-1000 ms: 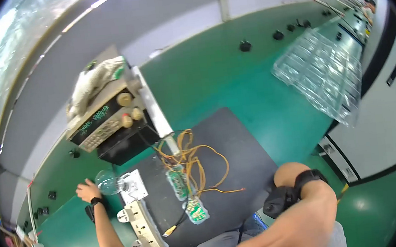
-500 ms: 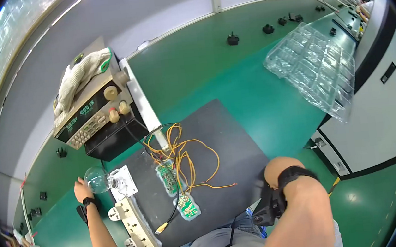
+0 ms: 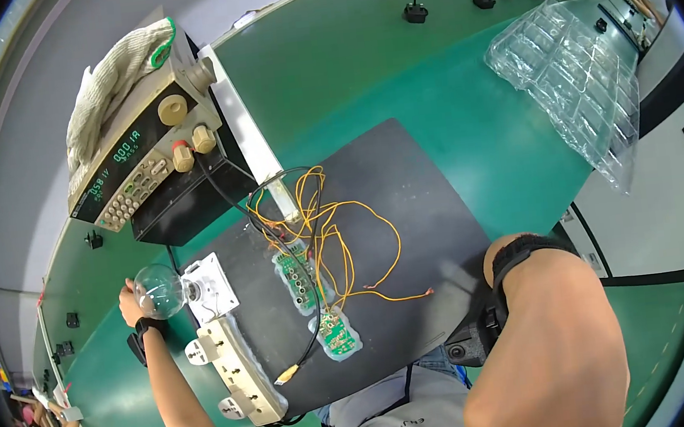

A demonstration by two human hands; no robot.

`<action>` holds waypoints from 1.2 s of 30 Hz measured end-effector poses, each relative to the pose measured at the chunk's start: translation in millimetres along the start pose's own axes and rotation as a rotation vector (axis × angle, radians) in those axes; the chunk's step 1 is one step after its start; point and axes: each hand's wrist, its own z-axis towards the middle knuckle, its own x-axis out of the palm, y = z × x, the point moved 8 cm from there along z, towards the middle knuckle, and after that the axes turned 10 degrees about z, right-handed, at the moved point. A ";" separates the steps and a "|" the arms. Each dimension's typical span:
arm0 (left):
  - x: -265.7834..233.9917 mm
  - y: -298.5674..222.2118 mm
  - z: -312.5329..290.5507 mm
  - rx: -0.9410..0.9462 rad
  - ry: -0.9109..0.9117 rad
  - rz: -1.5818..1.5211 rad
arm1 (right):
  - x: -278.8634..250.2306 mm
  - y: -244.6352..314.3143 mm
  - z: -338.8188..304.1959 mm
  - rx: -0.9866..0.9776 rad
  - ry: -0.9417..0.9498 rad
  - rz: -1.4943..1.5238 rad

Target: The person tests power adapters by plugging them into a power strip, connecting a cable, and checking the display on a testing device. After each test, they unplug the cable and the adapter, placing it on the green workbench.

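Observation:
At the left edge of the black mat, my left hand [image 3: 130, 304] is curled at the rounded end of a large clear glass light bulb [image 3: 160, 292]. Some of its fingertips are hidden by the bulb. The bulb lies sideways, its base in a socket on a white square plate [image 3: 211, 287]. My right hand [image 3: 506, 251] is bent away beyond the wrist strap at the mat's right edge. Its fingers are hidden behind the wrist and forearm. Below that wrist sits a black device with a round lens [image 3: 466, 347].
A cream power strip [image 3: 244, 372] with white plugs lies below the bulb. Green circuit boards [image 3: 299, 281] and tangled yellow wires [image 3: 350, 254] rest on the mat [image 3: 408, 206]. A bench power supply [image 3: 141, 164] carries a knitted glove [image 3: 116, 83]. Clear plastic trays [image 3: 569, 77] lie far right.
The whole view has shifted, with the bench nearer and the far wall mostly out of frame. The power supply's lit readout differs. My left hand stays at the bulb; the right forearm looms larger.

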 end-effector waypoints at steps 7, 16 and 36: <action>4.3 2.8 2.4 0.116 -0.115 0.013 | -0.3 -38.0 -10.0 0.678 0.033 0.605; -7.6 -9.9 -2.2 0.084 -0.087 -0.026 | 4.3 -54.2 -32.8 0.989 0.092 1.052; -26.0 -12.2 -23.4 -0.126 -0.129 -0.157 | 29.0 -116.7 -46.1 1.245 0.418 0.007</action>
